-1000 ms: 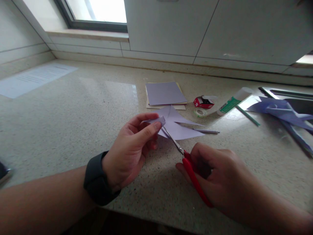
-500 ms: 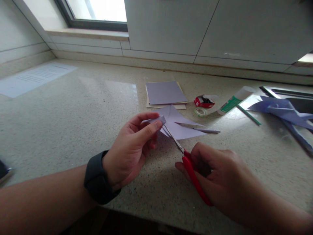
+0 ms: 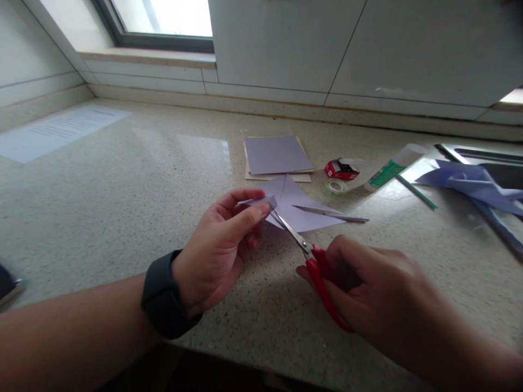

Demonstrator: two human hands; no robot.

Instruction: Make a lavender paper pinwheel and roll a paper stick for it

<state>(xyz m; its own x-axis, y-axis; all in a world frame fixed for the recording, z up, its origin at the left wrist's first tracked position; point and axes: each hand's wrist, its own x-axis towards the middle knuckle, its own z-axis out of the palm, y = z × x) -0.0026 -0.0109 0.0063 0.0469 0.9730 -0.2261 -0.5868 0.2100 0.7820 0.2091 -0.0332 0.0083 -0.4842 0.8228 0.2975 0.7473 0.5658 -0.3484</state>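
My left hand (image 3: 229,234), with a dark band on its wrist, pinches a corner of a lilac sheet of paper (image 3: 302,218) between thumb and fingers. The sheet has slits cut into it and spreads out behind the fingertips. Red-handled scissors (image 3: 324,283) are in my right hand (image 3: 368,288), with its fingers in the loops. Their metal blades point up and left, and the tips touch or lie very near the pinched corner. A thin, pale stick-like piece (image 3: 357,219) lies at the sheet's right edge.
Behind the sheet lies a stack of square papers (image 3: 278,155). To its right are a small red box (image 3: 342,169), a tape roll (image 3: 335,187), a green-labelled glue stick (image 3: 388,173), a green stick (image 3: 417,191) and a blue-violet paper pinwheel-like shape (image 3: 474,182). A printed sheet (image 3: 65,128) lies far left.
The scissors' blades have closed together, and my right hand has shifted slightly up and right. The slit in the sheet looks narrower. My left hand stays in place, pinching the corner.
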